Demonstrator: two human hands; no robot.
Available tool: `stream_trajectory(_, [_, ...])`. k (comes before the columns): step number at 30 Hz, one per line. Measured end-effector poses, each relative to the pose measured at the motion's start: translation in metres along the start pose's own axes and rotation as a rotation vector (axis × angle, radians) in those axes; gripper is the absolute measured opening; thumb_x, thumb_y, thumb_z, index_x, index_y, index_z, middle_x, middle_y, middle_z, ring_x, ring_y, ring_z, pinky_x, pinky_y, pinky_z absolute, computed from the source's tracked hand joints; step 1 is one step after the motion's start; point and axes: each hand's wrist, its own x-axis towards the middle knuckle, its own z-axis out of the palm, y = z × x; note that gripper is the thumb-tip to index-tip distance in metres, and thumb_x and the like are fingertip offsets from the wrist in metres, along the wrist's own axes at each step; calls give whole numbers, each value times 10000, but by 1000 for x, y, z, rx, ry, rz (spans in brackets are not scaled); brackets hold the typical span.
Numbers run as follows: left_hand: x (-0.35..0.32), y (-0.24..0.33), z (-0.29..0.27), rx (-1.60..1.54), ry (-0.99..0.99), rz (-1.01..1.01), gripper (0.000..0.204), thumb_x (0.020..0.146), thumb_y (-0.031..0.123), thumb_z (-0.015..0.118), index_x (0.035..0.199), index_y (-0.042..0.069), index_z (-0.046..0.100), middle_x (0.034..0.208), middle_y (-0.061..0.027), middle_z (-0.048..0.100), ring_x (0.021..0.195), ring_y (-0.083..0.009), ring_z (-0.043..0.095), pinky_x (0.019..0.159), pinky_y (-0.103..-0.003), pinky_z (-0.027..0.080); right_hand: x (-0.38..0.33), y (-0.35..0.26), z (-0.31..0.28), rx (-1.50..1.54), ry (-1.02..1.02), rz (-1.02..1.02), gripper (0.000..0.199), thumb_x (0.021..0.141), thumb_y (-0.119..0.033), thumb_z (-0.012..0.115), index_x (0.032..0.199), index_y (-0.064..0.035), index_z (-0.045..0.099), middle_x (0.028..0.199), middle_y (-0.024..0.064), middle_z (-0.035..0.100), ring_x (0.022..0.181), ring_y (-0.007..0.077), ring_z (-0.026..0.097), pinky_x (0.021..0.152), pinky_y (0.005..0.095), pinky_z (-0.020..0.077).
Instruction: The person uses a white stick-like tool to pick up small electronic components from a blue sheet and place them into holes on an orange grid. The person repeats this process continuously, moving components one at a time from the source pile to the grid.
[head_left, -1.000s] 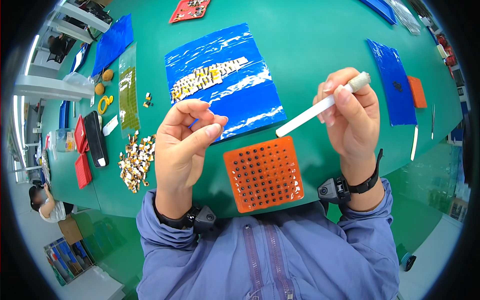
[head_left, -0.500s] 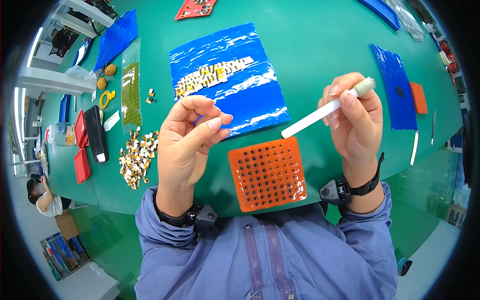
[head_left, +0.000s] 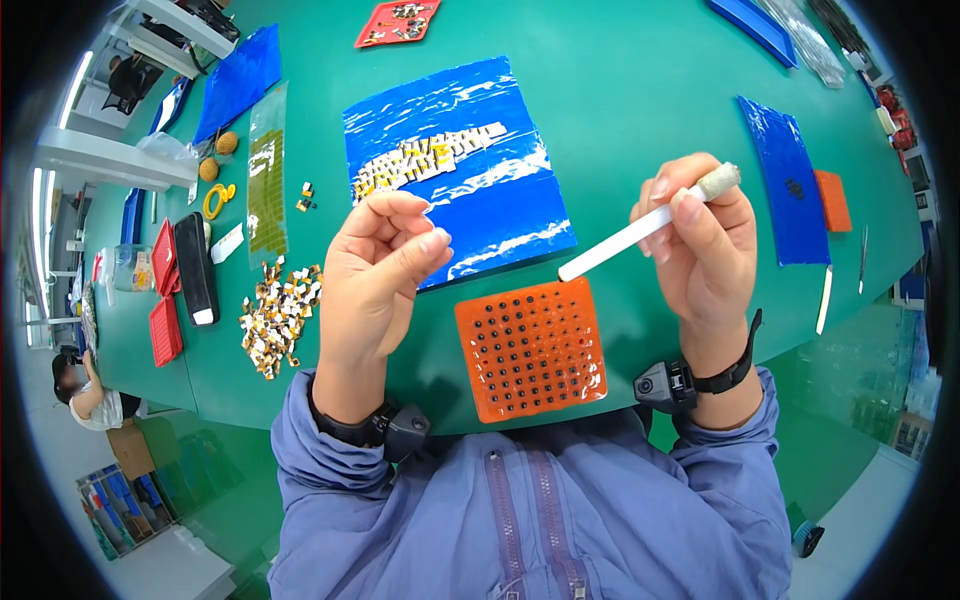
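Observation:
My right hand [head_left: 700,235] grips a white stick [head_left: 622,243] whose upper end is wrapped in a pale greenish-grey cover; the dark tip points down and left. That tip hangs over the far right corner of an orange square block [head_left: 540,385], which carries rows of small black round parts. My left hand [head_left: 375,275] is closed with its fingertips curled toward the thumb, near the lower left edge of a blue sheet [head_left: 510,210]. Whatever it may hold is too small to make out. Rows of small white-and-yellow pieces [head_left: 435,155] lie on the blue sheet.
A pile of small white-and-brown pieces [head_left: 278,315] lies left of my left hand. Farther left are a black case [head_left: 195,265], red trays [head_left: 165,330] and yellow scissors [head_left: 215,200]. Another blue sheet [head_left: 785,185] and an orange block [head_left: 832,200] lie at the right.
Both hands keep their grips. My right hand and the white stick have shifted very slightly left; the table scene has shifted a little with the head.

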Motion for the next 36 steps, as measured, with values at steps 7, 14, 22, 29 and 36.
stream_trajectory(7, [16,-10,-11,285,39,86,113,826,16,541,935,-11,554,853,-60,584,792,-126,585,705,-211,446,-1,-3,2,-19,8,7,48,815,-37,548,810,8,564,769,54,559,540,66,459,486,188,374])
stream_trajectory(14, [17,-4,-18,437,72,217,122,799,11,575,920,-3,576,823,-42,592,714,-74,549,638,-184,437,1,-4,4,-48,7,47,44,810,-37,558,803,5,569,719,32,544,543,63,460,492,186,373])
stream_trajectory(22, [9,16,-29,1216,-140,-27,126,689,100,682,761,17,619,679,-54,573,596,-125,539,533,-257,424,0,-4,7,-67,-18,72,41,810,-34,560,804,5,569,706,27,534,550,62,460,497,185,376])
stream_trajectory(29, [6,12,-29,1430,-280,52,154,645,142,708,698,43,603,694,-60,534,647,-193,498,580,-312,415,-1,-4,7,-70,-41,59,38,813,-26,555,806,8,568,745,41,545,562,66,464,503,188,389])
stream_trajectory(36, [8,10,-30,1409,-324,-2,159,664,140,679,732,39,576,716,-86,542,729,-241,522,622,-337,415,-1,-2,8,-51,-69,80,30,813,-10,549,818,10,572,789,54,564,570,69,471,508,190,401])
